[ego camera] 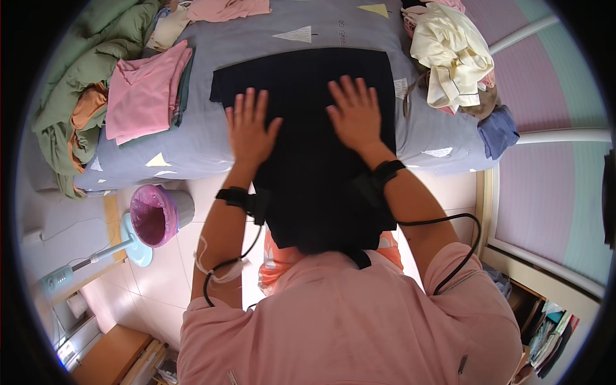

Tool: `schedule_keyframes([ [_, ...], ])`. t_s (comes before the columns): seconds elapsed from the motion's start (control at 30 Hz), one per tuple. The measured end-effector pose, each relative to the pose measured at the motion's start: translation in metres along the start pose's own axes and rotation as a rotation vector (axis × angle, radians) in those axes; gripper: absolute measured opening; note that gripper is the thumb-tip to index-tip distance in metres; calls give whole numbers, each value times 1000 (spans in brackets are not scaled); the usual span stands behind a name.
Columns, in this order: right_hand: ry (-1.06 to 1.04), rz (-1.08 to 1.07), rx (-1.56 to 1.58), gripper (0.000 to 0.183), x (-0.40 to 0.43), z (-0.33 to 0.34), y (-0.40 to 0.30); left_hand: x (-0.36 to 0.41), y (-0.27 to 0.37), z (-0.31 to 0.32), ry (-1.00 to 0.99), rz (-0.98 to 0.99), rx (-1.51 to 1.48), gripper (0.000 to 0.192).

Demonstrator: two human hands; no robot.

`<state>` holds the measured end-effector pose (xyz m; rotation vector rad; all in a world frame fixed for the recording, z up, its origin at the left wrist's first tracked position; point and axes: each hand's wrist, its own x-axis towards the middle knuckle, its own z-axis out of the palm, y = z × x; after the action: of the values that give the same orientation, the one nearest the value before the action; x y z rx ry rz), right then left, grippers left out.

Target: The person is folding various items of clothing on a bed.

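Note:
A black garment (308, 72) lies spread flat on the bed, and its lower part hangs over the front edge towards my lap. My left hand (250, 127) rests palm down at the garment's left side, fingers apart, partly on the cloth and partly over the grey sheet. On the right half of the garment, my right hand (356, 115) lies palm down with its fingers spread. Neither hand grips the cloth. The dark fabric hides its folds and seams, so I cannot tell exactly which kind of garment it is.
Folded pink clothing (144, 91) lies on the patterned grey bedsheet (202, 139), beside a green quilt (120, 29). A cream garment (450, 53) tops the pile at right, near a sliding wardrobe door (529, 187). A lined trash bin (185, 209) and fan stand (137, 240) occupy the floor.

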<state>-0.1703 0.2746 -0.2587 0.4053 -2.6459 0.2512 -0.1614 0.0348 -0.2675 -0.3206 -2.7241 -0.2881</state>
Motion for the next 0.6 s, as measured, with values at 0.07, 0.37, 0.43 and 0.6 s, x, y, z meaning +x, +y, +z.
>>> schedule_keyframes([
  [0.07, 18, 76, -41, 48, -12, -3, 36, -6, -15, 0, -10, -52, 81, 64],
  [0.37, 51, 129, -73, 44, -19, 4, 64, -6, -26, 4, -5, -20, 67, 64],
  [0.43, 4, 65, -16, 42, -26, 9, 83, -4, -20, -8, -4, 13, 230, 62],
  [0.6, -320, -275, 323, 64, -72, -88, 88, -45, -36, -70, -268, 479, 73, 76],
])
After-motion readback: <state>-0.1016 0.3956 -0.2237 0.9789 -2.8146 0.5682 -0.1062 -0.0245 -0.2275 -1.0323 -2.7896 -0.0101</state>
